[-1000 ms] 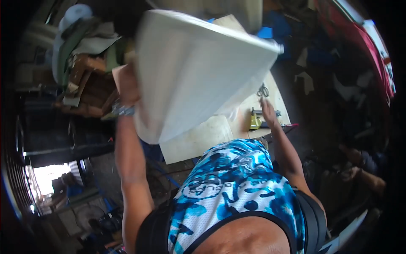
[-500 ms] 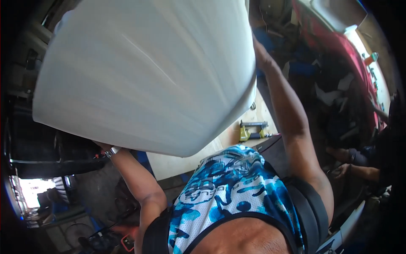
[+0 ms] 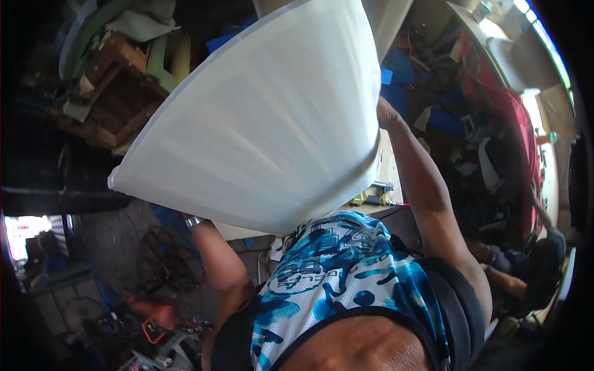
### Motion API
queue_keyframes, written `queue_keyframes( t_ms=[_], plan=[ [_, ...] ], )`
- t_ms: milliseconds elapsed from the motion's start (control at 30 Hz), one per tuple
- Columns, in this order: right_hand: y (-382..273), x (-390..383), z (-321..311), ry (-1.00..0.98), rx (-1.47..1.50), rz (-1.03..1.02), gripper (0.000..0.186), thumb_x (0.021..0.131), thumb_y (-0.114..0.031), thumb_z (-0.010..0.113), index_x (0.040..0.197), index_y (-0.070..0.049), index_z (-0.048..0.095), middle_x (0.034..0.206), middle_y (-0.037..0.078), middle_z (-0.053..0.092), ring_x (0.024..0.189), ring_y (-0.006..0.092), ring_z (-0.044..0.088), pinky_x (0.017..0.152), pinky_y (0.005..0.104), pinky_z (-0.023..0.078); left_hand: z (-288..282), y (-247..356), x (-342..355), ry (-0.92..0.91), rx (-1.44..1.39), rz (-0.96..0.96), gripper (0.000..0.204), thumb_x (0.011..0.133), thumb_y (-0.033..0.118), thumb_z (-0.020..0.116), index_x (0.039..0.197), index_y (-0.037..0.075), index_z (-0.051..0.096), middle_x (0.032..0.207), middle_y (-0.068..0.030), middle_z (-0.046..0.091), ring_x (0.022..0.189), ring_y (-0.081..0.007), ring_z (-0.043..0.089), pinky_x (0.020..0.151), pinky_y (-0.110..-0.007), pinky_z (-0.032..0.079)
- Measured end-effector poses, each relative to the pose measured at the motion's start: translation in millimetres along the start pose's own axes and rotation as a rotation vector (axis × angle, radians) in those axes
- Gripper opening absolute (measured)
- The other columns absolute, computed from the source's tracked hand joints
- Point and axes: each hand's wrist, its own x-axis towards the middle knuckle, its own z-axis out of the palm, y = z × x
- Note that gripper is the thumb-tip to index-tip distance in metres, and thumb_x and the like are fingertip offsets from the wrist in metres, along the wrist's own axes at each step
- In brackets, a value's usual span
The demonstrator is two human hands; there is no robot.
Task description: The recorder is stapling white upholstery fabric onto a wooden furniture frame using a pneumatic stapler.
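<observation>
A large white flat panel fills the upper middle of the view, lifted up and tilted in front of me. My right hand grips its right edge, arm stretched up from the lower right. My left hand is hidden behind the panel's lower edge; only my left forearm and a wristband show beneath it. My blue and white patterned shirt is at the bottom.
A pale workbench with a yellow tool lies behind the panel. Stacked wooden furniture sits at upper left, dark cables at lower left. Blue clutter and a red object are right. Another person crouches at lower right.
The white panel has been raised and turned, its wide edge now reaching the top of the view. My right hand went from the bench up to the panel's right edge.
</observation>
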Motion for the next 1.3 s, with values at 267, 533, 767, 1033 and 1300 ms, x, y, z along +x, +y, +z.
queue_keyframes(
  t_ms=[267,533,767,1033,1300],
  plan=[
    [-48.1,1.9,102.0,0.129,-0.468,-0.133,0.048,0.093,-0.036,0.061,0.123,0.001,0.063,0.112,0.013,0.068,0.101,0.0198,0.061,0.094,0.0342,0.048,-61.2,-36.2,-45.0,0.075,0.309,0.11,0.061,0.101,0.046,0.046,0.149,0.008,0.042,0.151,-0.0121,0.047,0.137,-0.0331,0.045,0.113,-0.05,0.038],
    [-93.9,-17.9,201.2,-0.068,-0.988,-0.245,0.101,0.064,-0.084,0.07,0.111,0.006,0.067,0.093,0.024,0.071,0.085,0.0348,0.072,0.078,0.0445,0.058,-69.8,-63.7,-130.6,0.629,-0.952,-0.623,0.08,0.095,0.069,0.039,0.148,0.01,0.043,0.149,-0.0102,0.049,0.133,-0.0325,0.046,0.109,-0.054,0.037],
    [-37.8,-14.5,209.9,-0.052,-1.449,-0.37,0.088,0.066,-0.073,0.076,0.11,0.003,0.069,0.11,0.022,0.068,0.105,0.0356,0.066,0.095,0.0446,0.051,-32.7,-39.0,-151.1,0.588,-0.689,-0.362,0.096,0.094,0.079,0.019,0.151,0.004,0.036,0.158,-0.0134,0.036,0.147,-0.0317,0.027,0.118,-0.052,0.017],
    [8.1,10.5,177.3,0.089,-1.647,-0.29,0.088,0.07,-0.077,0.068,0.116,-0.003,0.066,0.116,0.017,0.065,0.116,0.0313,0.058,0.097,0.0451,0.041,2.6,-27.7,-89.3,0.202,-0.234,0.156,0.062,0.102,0.037,0.049,0.149,0.0,0.036,0.156,-0.0194,0.037,0.144,-0.0335,0.035,0.116,-0.049,0.028],
    [-6.7,47.0,161.7,0.001,-1.664,-0.274,0.079,0.078,-0.071,0.067,0.118,-0.002,0.065,0.12,0.019,0.065,0.114,0.0344,0.062,0.097,0.0451,0.048,32.6,57.1,46.5,-0.029,-0.142,0.137,0.066,0.092,0.041,0.071,0.136,-0.003,0.05,0.122,-0.0199,0.064,0.109,-0.0264,0.062,0.095,-0.035,0.047]
  ],
)
